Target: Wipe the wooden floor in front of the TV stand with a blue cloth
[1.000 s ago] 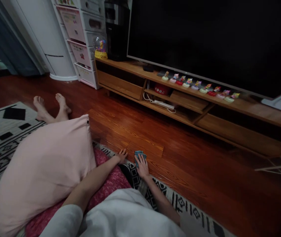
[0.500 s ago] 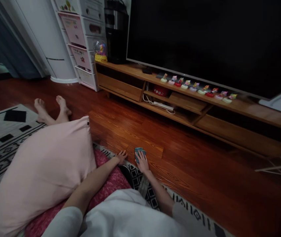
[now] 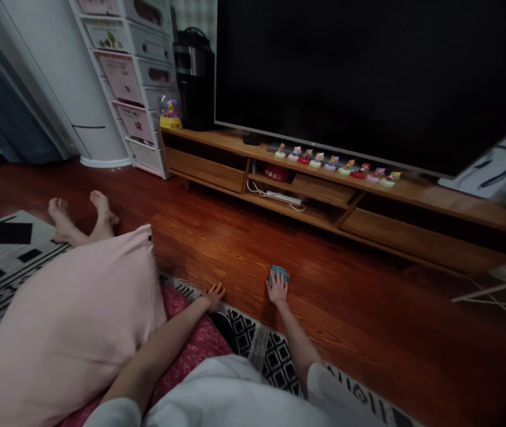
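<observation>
On the wooden floor lies a small folded blue cloth (image 3: 285, 274). My right hand (image 3: 278, 289) presses it down, with the fingers laid over its top and the palm on its near side. My left hand (image 3: 213, 296) rests at the edge of the patterned rug, beside the dark red cushion (image 3: 199, 341). Its fingers are spread on the floor and hold nothing. Part of the cloth is hidden beneath my right hand.
A large pink pillow (image 3: 75, 308) lies at the left over my legs, with bare feet (image 3: 101, 210) beyond it. A low wooden TV stand (image 3: 217, 169) bears a row of small figurines (image 3: 334, 161) before a big television (image 3: 346, 77). Thin white legs (image 3: 479, 293) stand at right.
My right hand has slid the blue cloth to the right across the floor, away from my left hand. The left hand stays by the rug's edge. The view has shifted slightly.
</observation>
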A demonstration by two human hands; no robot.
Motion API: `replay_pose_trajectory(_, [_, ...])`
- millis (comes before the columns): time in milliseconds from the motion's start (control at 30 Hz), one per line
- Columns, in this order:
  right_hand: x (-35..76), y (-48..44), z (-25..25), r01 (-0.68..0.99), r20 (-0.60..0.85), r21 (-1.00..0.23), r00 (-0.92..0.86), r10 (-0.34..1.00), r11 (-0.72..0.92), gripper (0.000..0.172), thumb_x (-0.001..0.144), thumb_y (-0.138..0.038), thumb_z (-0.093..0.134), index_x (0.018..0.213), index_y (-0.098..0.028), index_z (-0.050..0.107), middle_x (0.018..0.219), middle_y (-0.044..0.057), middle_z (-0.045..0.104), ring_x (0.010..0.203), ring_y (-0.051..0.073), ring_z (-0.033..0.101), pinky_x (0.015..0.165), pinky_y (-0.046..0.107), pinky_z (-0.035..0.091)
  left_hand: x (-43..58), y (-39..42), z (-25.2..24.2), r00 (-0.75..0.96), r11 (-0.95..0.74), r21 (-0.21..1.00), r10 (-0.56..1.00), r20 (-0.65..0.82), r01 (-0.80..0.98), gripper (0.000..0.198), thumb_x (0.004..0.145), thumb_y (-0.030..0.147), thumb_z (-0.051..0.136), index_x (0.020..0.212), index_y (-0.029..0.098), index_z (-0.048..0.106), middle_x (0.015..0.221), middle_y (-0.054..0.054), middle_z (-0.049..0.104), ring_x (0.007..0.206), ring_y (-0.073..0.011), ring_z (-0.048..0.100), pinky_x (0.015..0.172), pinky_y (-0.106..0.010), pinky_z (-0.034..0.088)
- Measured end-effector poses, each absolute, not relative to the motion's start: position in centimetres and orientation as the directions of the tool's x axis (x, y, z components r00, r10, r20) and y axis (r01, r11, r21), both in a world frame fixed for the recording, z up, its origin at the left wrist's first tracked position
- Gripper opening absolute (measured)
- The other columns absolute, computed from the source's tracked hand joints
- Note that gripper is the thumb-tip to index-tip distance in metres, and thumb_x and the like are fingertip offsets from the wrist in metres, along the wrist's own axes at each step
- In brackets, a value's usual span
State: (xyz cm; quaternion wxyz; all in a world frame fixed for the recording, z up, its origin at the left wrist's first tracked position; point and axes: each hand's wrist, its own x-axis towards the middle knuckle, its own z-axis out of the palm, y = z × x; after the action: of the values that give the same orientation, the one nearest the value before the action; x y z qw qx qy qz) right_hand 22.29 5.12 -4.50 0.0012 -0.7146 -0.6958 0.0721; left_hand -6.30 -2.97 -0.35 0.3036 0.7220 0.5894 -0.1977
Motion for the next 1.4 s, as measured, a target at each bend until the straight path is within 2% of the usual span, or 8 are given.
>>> replay_pose_trajectory(100, [21.1, 5.4, -4.1, 0.992, -0.120, -0.119, 0.019, 0.993, -0.033, 0.057, 0.101, -0.041, 0.026, 0.157, -0.029, 0.024, 0.166, 0.005, 0.019, 0.151, 0.023, 0.019, 0.118, 0.049, 0.022, -6.3, -2.9, -0.4, 0.216, -0.117, 0.193, 0.731, -0.647, 0.974, 0.086, 0.084, 0.040, 0.057, 0.160, 0.022, 0.019, 0.166, -0.014, -0.001, 0.151, -0.0371, 0.005, 0.116, -0.063, 0.020])
replay_pose_trajectory(300, [20.5, -2.8, -6.9, 0.955, -0.037, -0.164, -0.255, 0.966, 0.246, 0.055, 0.100, -0.040, 0.033, 0.155, -0.033, 0.030, 0.165, 0.002, 0.023, 0.152, 0.022, 0.018, 0.119, 0.047, 0.022, -6.2, -2.8, -0.9, 0.225, -0.114, 0.211, 0.732, -0.643, 0.971, 0.089, 0.082, 0.041, 0.058, 0.159, 0.019, 0.020, 0.166, -0.016, 0.000, 0.150, -0.0381, 0.004, 0.115, -0.063, 0.018])
replay_pose_trajectory(400, [20.4, -7.3, -8.0, 0.930, -0.016, -0.201, -0.318, 0.948, 0.309, 0.056, 0.100, -0.038, 0.034, 0.155, -0.036, 0.028, 0.166, 0.000, 0.022, 0.152, 0.021, 0.016, 0.120, 0.047, 0.021, -6.1, -2.8, -1.1, 0.216, -0.116, 0.196, 0.738, -0.640, 0.974, 0.090, 0.082, 0.043, 0.058, 0.159, 0.018, 0.020, 0.165, -0.016, -0.002, 0.150, -0.0389, 0.003, 0.116, -0.062, 0.018])
replay_pose_trajectory(633, [18.7, -3.0, -5.9, 0.934, -0.052, -0.237, -0.287, 0.956, 0.268, 0.054, 0.101, -0.038, 0.036, 0.154, -0.035, 0.031, 0.165, 0.001, 0.024, 0.152, 0.021, 0.018, 0.120, 0.045, 0.019, -6.2, -2.7, -1.3, 0.239, -0.137, 0.204, 0.719, -0.652, 0.969, 0.091, 0.082, 0.048, 0.056, 0.160, 0.020, 0.017, 0.165, -0.016, -0.005, 0.151, -0.0384, 0.003, 0.115, -0.064, 0.018])
replay_pose_trajectory(867, [15.7, 5.2, -3.1, 0.973, -0.144, -0.214, -0.125, 0.982, 0.093, 0.056, 0.102, -0.038, 0.033, 0.157, -0.032, 0.026, 0.167, 0.003, 0.016, 0.152, 0.022, 0.016, 0.119, 0.047, 0.020, -6.6, -2.6, -1.2, 0.239, -0.136, 0.205, 0.721, -0.651, 0.969, 0.089, 0.082, 0.045, 0.057, 0.160, 0.022, 0.018, 0.166, -0.015, -0.003, 0.151, -0.0382, 0.004, 0.115, -0.064, 0.017])
replay_pose_trajectory(1167, [20.6, -6.3, -8.2, 0.916, -0.010, -0.231, -0.339, 0.941, 0.328, 0.055, 0.101, -0.044, 0.035, 0.155, -0.039, 0.027, 0.165, -0.001, 0.023, 0.152, 0.021, 0.016, 0.120, 0.046, 0.021, -6.3, -2.6, -1.5, 0.234, -0.109, 0.228, 0.732, -0.640, 0.967, 0.089, 0.082, 0.047, 0.059, 0.159, 0.022, 0.021, 0.166, -0.016, -0.002, 0.150, -0.0400, 0.004, 0.115, -0.065, 0.017])
replay_pose_trajectory(1267, [22.0, -8.2, -8.4, 0.919, -0.025, -0.239, -0.327, 0.945, 0.312, 0.054, 0.102, -0.046, 0.031, 0.155, -0.038, 0.027, 0.165, -0.001, 0.023, 0.152, 0.021, 0.017, 0.119, 0.046, 0.023, -6.2, -2.6, -1.4, 0.232, -0.109, 0.224, 0.721, -0.652, 0.968, 0.092, 0.082, 0.046, 0.059, 0.160, 0.019, 0.019, 0.165, -0.016, -0.005, 0.150, -0.0400, 0.001, 0.116, -0.064, 0.016])
replay_pose_trajectory(1400, [21.4, -4.4, -6.8, 0.956, -0.073, -0.204, -0.229, 0.971, 0.210, 0.053, 0.102, -0.043, 0.032, 0.155, -0.037, 0.029, 0.165, -0.001, 0.024, 0.152, 0.020, 0.017, 0.119, 0.045, 0.022, -6.1, -2.7, -1.1, 0.221, -0.123, 0.191, 0.711, -0.667, 0.974, 0.088, 0.085, 0.042, 0.054, 0.160, 0.017, 0.016, 0.165, -0.016, -0.005, 0.151, -0.0379, 0.001, 0.116, -0.063, 0.017])
